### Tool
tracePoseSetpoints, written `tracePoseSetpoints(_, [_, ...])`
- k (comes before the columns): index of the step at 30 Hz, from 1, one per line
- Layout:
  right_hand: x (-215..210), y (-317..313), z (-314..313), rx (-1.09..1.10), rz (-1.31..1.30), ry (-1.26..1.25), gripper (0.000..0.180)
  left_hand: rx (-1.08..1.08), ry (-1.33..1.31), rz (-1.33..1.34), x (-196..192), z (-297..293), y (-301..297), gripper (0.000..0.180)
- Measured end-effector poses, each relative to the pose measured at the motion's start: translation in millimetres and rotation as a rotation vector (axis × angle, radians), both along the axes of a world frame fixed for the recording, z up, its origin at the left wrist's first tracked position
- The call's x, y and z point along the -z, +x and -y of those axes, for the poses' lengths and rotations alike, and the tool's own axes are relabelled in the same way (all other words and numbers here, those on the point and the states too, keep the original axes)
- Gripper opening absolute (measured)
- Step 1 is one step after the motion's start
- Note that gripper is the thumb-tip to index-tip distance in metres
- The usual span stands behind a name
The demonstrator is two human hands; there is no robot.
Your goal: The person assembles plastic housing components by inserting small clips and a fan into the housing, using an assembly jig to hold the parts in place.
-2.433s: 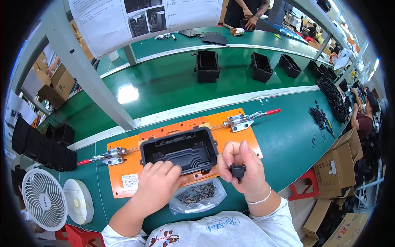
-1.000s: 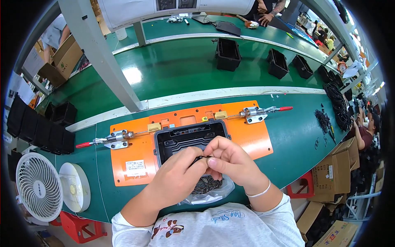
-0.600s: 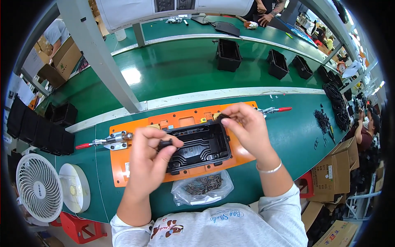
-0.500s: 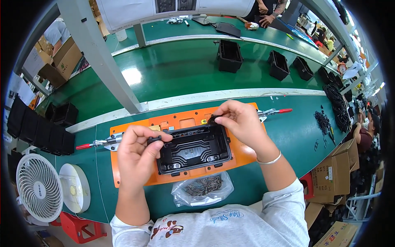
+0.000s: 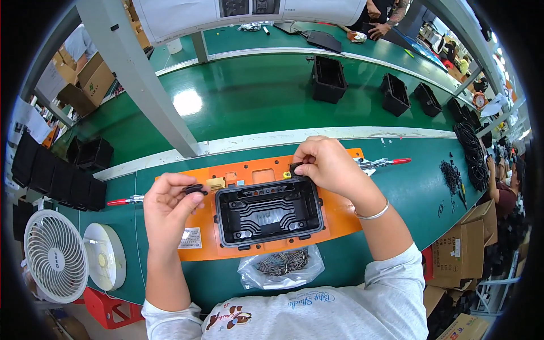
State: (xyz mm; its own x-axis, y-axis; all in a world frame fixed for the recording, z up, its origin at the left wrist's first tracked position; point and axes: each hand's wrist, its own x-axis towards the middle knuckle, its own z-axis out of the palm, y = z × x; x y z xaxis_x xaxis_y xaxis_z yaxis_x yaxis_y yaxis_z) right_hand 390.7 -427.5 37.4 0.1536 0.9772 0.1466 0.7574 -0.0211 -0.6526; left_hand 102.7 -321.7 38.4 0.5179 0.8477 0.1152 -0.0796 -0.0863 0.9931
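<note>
A black plastic box (image 5: 268,240), its open side up, sits on an orange fixture plate (image 5: 340,218). My left hand (image 5: 168,207) pinches a small black plastic part (image 5: 194,188) in the air, left of the box's far left corner. Thumb and fingers of my right hand (image 5: 323,165) close on another small black piece (image 5: 295,169) at the far right corner of the box; the fingers partly cover it. Near that corner a yellow block (image 5: 287,175) shows on the plate. A clear plastic bag of screws (image 5: 282,263) lies in front of the box.
Red-handled toggle clamps (image 5: 391,162) flank the plate. Black boxes (image 5: 328,79) stand on the green bench beyond a white rail (image 5: 255,138). Stacked black boxes and a white fan (image 5: 55,258) are at the left. Black cables (image 5: 471,156) and small black parts (image 5: 451,177) lie at the right.
My left hand has moved left, away from the box's corner, carrying the small black part. My right hand remains at the far right corner. The view has shifted slightly.
</note>
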Motion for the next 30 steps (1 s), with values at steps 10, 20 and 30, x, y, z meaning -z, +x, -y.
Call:
tracePoseSetpoints(10, [6,4,3,0.04,-0.224,-0.053,0.013,0.272,0.607,-0.494,9,-31,49,0.011])
tracePoseSetpoints(20, [7,2,1,0.071,-0.236,-0.063,0.011,0.355,0.852,-0.618,11,-38,58,0.011])
tracePoseSetpoints(30, [-1,1,-7,0.045,-0.178,-0.239,0.023,0.447,0.659,-0.911,11,-26,58,0.037])
